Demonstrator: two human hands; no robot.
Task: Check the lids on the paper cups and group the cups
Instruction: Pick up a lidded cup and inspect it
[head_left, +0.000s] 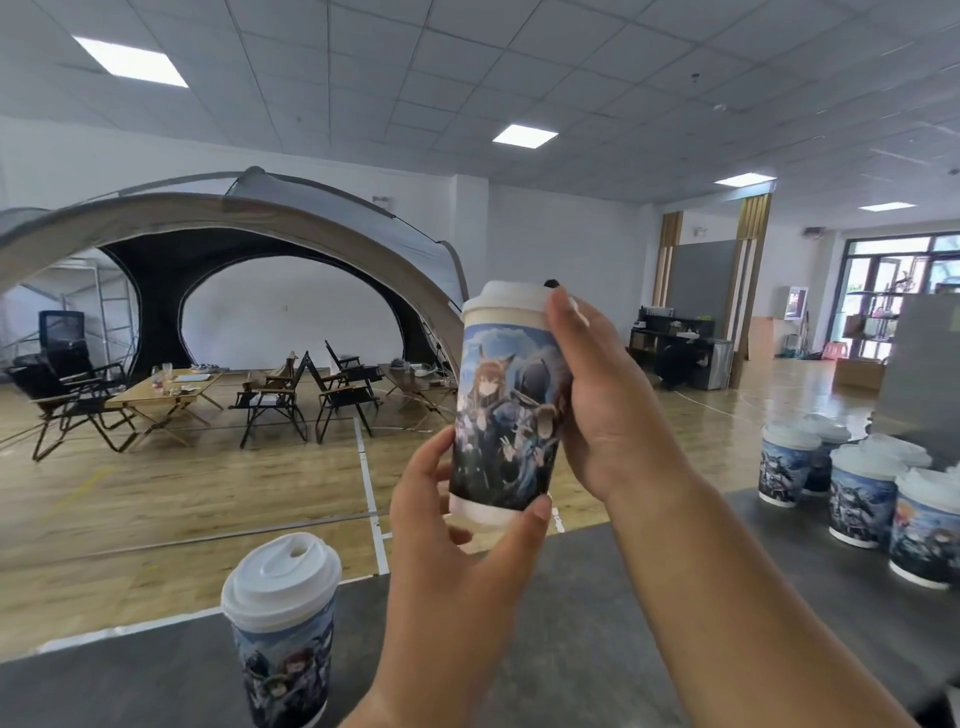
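Note:
I hold a printed paper cup (506, 410) with a white lid (511, 296) raised in front of me, above the dark table's far edge. My left hand (457, 535) grips its base from below, thumb on the front. My right hand (597, 395) wraps the cup's right side, its fingers reaching up over the lid's rim. A second lidded cup (283, 629) stands alone on the table at the lower left. Several more lidded cups (860, 493) stand grouped at the right.
The dark grey table (582, 623) runs across the bottom of the view. Beyond it lie a wooden floor, a large tent (249, 218), folding chairs and low tables (166, 389). A grey box (924, 364) stands behind the cup group at the right.

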